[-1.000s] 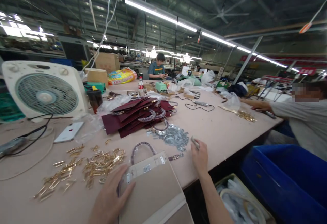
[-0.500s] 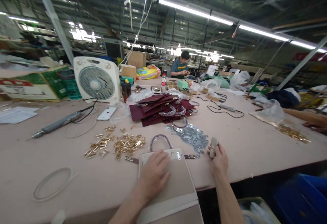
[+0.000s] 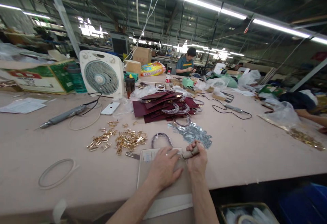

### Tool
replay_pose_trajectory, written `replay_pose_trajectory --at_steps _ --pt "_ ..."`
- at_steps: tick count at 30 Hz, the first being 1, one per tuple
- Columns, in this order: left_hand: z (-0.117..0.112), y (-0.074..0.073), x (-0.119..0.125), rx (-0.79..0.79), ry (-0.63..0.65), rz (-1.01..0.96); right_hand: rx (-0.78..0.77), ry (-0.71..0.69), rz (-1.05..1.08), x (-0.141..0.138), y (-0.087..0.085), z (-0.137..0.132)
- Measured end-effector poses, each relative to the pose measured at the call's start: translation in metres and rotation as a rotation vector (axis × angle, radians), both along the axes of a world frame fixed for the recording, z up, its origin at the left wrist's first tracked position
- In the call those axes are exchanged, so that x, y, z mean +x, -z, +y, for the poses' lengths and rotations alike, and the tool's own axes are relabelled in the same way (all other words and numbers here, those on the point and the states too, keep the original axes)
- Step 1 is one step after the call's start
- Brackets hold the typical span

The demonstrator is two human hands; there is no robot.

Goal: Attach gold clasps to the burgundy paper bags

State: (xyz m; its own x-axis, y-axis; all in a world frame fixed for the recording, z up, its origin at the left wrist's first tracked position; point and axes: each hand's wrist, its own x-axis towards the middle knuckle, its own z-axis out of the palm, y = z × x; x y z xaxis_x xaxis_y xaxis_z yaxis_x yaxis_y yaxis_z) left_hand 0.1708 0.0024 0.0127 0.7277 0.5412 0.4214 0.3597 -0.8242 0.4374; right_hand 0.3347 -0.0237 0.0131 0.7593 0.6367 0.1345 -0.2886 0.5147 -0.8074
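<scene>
Right hand [image 3: 198,159] has come left since half a second ago, off the table [image 3: 242,152] beside the silver metal plates [image 3: 198,133] and onto the upper right corner of the beige panel [image 3: 176,187]. Fingers curled tight around a small grey-tan tool [image 3: 188,154], its end down by the left fingertips; exact contact hidden. Left hand [image 3: 165,168] shifted right across the panel too, lying flat, fingers slightly spread, palm down, gripping nothing. Right strap end, visible before, now blocked by the right hand; left strap [image 3: 133,155] still sticks out. Panel lies at the table's near edge, handle loop [image 3: 161,135] beyond its top. Gold fittings [image 3: 130,140] to its left, maroon pieces [image 3: 163,106] piled farther back.

Writing: green-and-white carton [image 3: 38,79] at left has a red patch with pale lettering, too small to read. Bottle [image 3: 168,77] has a red label, text unreadable. Yellow bag [image 3: 153,69] printed in several colours, words blurred. White phone [image 3: 110,108] shows a small dark mark on its back.
</scene>
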Motion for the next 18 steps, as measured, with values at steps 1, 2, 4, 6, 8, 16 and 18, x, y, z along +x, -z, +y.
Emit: replay_pose_trajectory --at_steps 1,2,4,6,8,16,18 --pt "0.0 0.002 0.001 -0.008 -0.005 -0.013 0.01 0.011 -0.007 -0.001 0.001 -0.001" --pt "0.001 0.003 0.001 -0.016 -0.01 -0.025 0.023 0.015 -0.016 -0.003 0.002 -0.001" --pt "0.001 0.005 0.002 -0.031 -0.018 -0.043 0.059 0.018 -0.042 -0.006 0.004 -0.002" --pt "0.001 0.005 0.003 -0.041 -0.025 -0.046 0.098 0.025 -0.074 -0.01 0.006 -0.002" --pt "0.001 0.004 0.003 -0.045 -0.032 -0.038 0.119 0.028 -0.113 -0.015 0.008 0.0" --pt "-0.001 0.001 0.004 -0.047 -0.044 -0.019 0.118 0.023 -0.203 -0.019 0.014 0.007" --pt "-0.001 0.001 0.004 -0.046 -0.046 -0.015 0.109 0.017 -0.225 -0.018 0.013 0.009"
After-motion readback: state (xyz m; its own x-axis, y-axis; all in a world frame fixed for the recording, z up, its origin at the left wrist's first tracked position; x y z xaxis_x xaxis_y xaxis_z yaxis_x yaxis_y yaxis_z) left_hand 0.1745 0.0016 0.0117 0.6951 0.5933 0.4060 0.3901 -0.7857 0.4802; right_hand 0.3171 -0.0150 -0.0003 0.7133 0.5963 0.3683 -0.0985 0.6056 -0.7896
